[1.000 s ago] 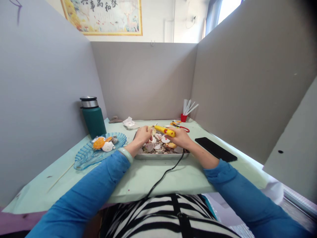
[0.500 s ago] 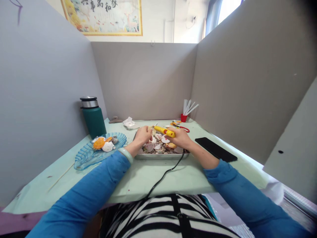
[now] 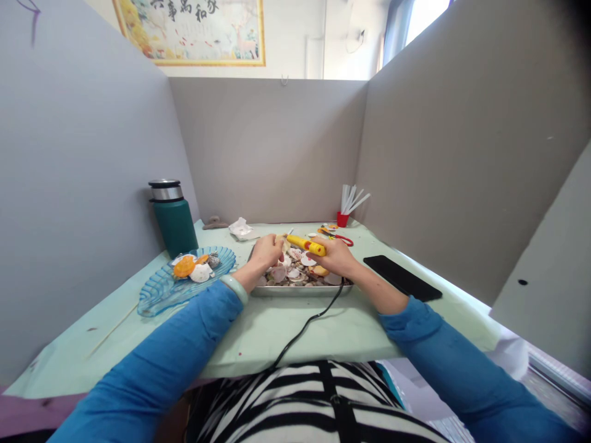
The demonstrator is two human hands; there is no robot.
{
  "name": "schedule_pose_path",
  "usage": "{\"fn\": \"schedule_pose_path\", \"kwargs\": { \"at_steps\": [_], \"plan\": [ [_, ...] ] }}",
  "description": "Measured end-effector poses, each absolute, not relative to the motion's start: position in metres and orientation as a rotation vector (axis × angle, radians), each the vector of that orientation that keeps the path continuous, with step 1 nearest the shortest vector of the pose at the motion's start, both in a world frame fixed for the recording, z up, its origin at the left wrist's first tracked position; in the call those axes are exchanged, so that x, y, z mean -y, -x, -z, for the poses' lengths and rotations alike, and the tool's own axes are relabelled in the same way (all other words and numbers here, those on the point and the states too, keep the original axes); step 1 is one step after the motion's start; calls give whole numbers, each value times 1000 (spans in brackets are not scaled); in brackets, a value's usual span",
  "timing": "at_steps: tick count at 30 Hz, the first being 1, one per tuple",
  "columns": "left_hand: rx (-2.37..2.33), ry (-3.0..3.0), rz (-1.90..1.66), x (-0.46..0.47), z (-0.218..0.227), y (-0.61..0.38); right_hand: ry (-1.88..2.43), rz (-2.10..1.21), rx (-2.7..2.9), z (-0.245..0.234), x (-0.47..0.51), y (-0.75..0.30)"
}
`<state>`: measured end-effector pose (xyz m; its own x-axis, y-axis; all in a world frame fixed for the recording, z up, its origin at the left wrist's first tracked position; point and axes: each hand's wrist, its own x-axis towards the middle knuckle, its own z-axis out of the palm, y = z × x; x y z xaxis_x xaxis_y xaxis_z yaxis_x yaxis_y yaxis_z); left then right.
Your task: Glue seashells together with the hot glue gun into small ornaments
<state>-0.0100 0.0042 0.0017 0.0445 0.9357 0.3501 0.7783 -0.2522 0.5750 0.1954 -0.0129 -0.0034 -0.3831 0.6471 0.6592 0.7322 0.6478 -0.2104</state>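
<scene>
In the middle of the table, a shallow metal tray (image 3: 300, 291) holds a heap of seashells (image 3: 295, 271). My right hand (image 3: 339, 255) is closed around a yellow hot glue gun (image 3: 307, 245), its front end pointing left over the tray. A black cord (image 3: 314, 317) runs from it down to the table's front edge. My left hand (image 3: 266, 251), above the tray's left side, is closed in a pinch on a pale yellowish shell (image 3: 286, 242), partly hidden by the fingers. The glue gun's front end is close to that shell; whether they touch I cannot tell.
On the left stand a green bottle (image 3: 174, 224) and a blue shell-shaped plate (image 3: 159, 299) with shells. A black phone-like slab (image 3: 401, 278) lies right. Behind are red-handled scissors (image 3: 342, 240), crumpled white paper (image 3: 241, 228) and a red cup (image 3: 342, 219) of white sticks. Grey partitions (image 3: 272, 147) enclose the table.
</scene>
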Motion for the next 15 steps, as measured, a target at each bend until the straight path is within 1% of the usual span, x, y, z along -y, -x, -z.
{"fn": "schedule_pose_path", "kwargs": {
  "at_steps": [15],
  "plan": [
    [-1746, -2088, -1004, -1, -3, 9, 1100, 160, 2145, 4, 14, -196]
  ]
}}
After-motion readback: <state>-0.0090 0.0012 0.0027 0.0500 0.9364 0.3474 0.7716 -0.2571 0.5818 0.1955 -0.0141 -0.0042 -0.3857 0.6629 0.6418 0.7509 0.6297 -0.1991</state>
